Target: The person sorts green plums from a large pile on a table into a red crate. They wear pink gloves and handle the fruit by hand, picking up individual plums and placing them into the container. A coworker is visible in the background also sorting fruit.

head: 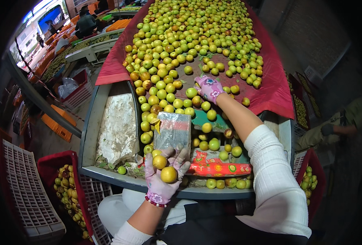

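Observation:
My left hand [165,177], in a pink flowered glove with a red bead bracelet at the wrist, is turned palm up near the table's front rim. Two yellow fruits, which look like jujubes, rest in it: one at the palm [168,174], one by the thumb [160,161]. Farther off, my right hand [210,88], gloved alike, reaches down onto the red cloth [237,99] among loose fruits. Its fingertips are mostly hidden, so its grip is unclear. A plastic-wrapped block [172,130] lies just beyond my left hand. Green-yellow fruits [193,33] cover the sloping cloth beyond.
A red printed strip [219,169] crosses the front opening, with fruits above and below it. Lined crates of fruit stand at left [67,196] and right [309,183]. A metal post [46,101] rises at left. Another person's gloved hand [328,130] shows at right.

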Available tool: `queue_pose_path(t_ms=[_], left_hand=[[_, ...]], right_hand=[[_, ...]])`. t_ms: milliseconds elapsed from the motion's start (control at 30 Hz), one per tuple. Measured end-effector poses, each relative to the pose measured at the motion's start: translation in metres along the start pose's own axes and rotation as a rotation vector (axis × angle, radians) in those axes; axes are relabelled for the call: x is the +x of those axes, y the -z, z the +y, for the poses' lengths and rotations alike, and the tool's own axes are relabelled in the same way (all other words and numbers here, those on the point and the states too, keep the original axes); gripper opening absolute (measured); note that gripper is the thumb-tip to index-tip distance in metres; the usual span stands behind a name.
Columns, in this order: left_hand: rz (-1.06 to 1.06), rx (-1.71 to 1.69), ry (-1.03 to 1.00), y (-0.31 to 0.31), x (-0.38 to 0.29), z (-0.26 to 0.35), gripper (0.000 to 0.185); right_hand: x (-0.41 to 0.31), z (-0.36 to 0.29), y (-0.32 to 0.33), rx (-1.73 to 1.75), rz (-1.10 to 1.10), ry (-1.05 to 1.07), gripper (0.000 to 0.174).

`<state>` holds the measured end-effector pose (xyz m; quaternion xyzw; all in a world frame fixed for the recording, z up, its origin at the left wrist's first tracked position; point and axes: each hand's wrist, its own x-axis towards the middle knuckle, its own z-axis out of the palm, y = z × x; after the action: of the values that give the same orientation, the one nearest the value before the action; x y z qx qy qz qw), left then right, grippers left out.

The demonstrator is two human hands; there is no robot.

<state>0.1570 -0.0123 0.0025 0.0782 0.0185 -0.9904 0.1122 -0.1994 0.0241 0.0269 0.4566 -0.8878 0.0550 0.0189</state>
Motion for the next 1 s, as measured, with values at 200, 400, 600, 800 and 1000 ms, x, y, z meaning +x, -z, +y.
queue_pose_path(t_ms=[200, 400, 600, 800, 1000], left_hand=[[0.016, 0.132, -0.111, -0.012, 0.001, -0.006, 0.071], [0.243, 0.265, -0.184, -0.001, -0.003, 0.001, 0.063], [0.107, 0.189, -0.140, -0.017, -0.011, -0.001, 0.064], [0.033, 0.077, -0.085, -0.019, -0.010, -0.005, 0.068], [0.093, 0.082, -0.085, -0.017, -0.012, -0.003, 0.067]], right_hand=[[-0.074, -0.054, 0.010, 0.638, 0.243, 0.307, 0.035], [-0.135, -0.144, 0.019, 0.503, 0.152, 0.626, 0.044], [-0.113, -0.122, 0.038, 0.462, 0.242, 0.770, 0.036], [-0.028, 0.092, 0.029, -0.336, 0.395, -0.204, 0.061], [0.007, 0.200, 0.021, -0.123, 0.301, -0.435, 0.036]])
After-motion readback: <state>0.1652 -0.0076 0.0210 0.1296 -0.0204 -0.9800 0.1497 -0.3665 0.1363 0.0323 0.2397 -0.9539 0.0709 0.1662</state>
